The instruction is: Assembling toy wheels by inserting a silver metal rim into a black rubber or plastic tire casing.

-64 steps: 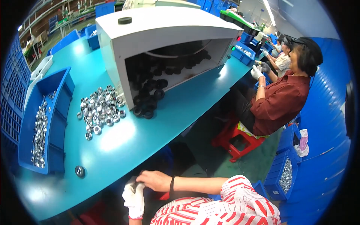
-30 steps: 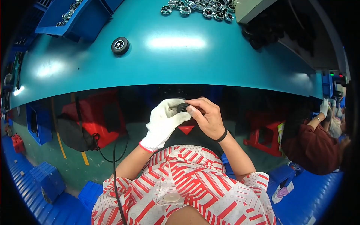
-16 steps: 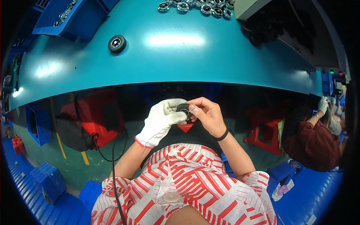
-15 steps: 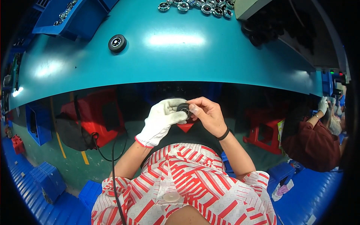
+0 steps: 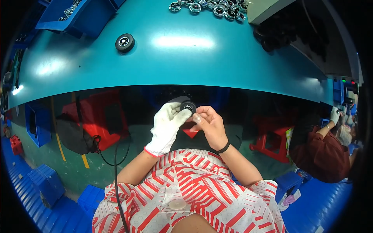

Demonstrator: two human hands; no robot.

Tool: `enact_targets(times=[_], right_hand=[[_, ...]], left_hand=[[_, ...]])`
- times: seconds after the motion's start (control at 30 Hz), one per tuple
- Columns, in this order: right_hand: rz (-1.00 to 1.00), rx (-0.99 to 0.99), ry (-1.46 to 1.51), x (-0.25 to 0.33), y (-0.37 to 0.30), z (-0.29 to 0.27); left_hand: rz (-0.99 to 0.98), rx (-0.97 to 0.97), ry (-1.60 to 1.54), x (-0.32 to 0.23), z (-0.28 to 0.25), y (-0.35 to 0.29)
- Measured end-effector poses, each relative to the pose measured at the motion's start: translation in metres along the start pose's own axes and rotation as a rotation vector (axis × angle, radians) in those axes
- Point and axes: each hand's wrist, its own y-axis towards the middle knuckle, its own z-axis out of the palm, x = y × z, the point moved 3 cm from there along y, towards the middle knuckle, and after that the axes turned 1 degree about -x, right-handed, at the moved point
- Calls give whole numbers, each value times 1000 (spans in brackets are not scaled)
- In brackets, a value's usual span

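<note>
My left hand point(image 5: 166, 123), in a white knitted glove, holds a small wheel point(image 5: 189, 104) with a black tyre and a spoked hub. The gloved thumb lies across the hub's face, and the fingers are behind the tyre. My right hand point(image 5: 210, 125) is bare, with a black band at the wrist. Its thumb and fingertips are pinched together at the tyre's lower right edge. Both hands are held in front of my body, just short of the bench edge. Another wheel point(image 5: 124, 42) of the same kind lies on the teal bench point(image 5: 163, 66).
Several shiny hubs point(image 5: 219, 11) are heaped at the bench's far side. A blue bin point(image 5: 79, 19) with metallic parts stands far left. Dark rings, perhaps tyres point(image 5: 272, 37), lie at the far right. Red stools point(image 5: 272, 141) stand below. A co-worker's sleeve point(image 5: 328, 155) shows at right.
The wheel has turned in my left hand so its hub shows more fully, and it has risen slightly. My right fingers have slid from its upper edge to its lower right edge.
</note>
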Motion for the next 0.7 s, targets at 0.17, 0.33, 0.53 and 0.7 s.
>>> enact_targets(times=[0.17,0.33,0.53,0.7], right_hand=[[-429,62,-802,36,-1,0],[-625,97,-987,40,3,10],[-845,35,-987,31,2,7],[-795,59,-946,29,4,3]], left_hand=[[-75,84,-42,-4,0,0],[-38,118,-48,0,1,-1],[22,138,157,-5,5,0],[8,122,221,-2,2,3]])
